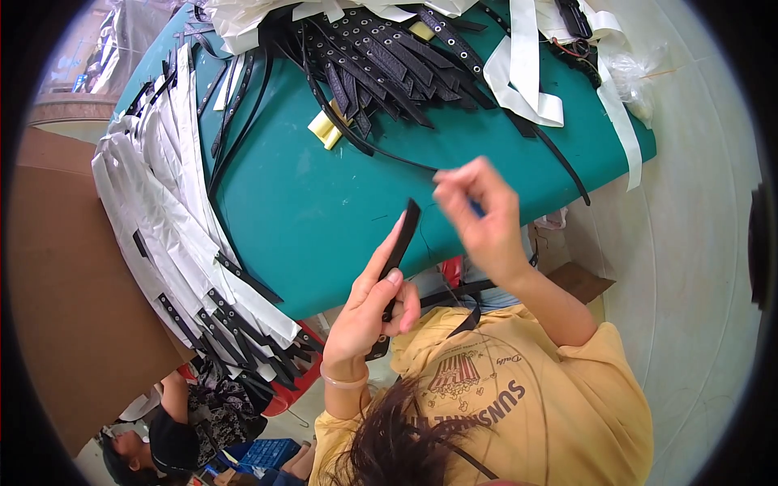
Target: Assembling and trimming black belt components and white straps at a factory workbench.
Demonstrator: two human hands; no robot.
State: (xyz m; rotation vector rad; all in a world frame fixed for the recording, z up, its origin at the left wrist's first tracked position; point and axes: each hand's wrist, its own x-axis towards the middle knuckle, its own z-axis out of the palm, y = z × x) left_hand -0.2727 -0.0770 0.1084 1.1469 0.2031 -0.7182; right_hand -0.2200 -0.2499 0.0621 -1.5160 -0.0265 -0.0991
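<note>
My left hand (374, 306) holds a black strap (400, 243), its slanted tip pointing up and away past the extended index finger. The thumb presses on the strap, and the other fingers curl under it. To the right and higher, my right hand (484, 219) is raised near the table's front edge, smeared by motion. Its fingertips are pinched together, and a bit of blue shows by the palm; what it grips cannot be made out. A thin black strap (405, 161) runs from the pile toward those fingertips; whether they touch it is unclear. A fine dark thread hangs between the hands.
A green table (324, 243) bears a heap of black eyeleted straps (389, 69). White-wrapped strap bundles (162, 186) drape over its left side. White strips (531, 97) and a yellow piece (328, 125) lie about. A brown cardboard panel (81, 275) stands left; another person (174, 437) sits lower left.
</note>
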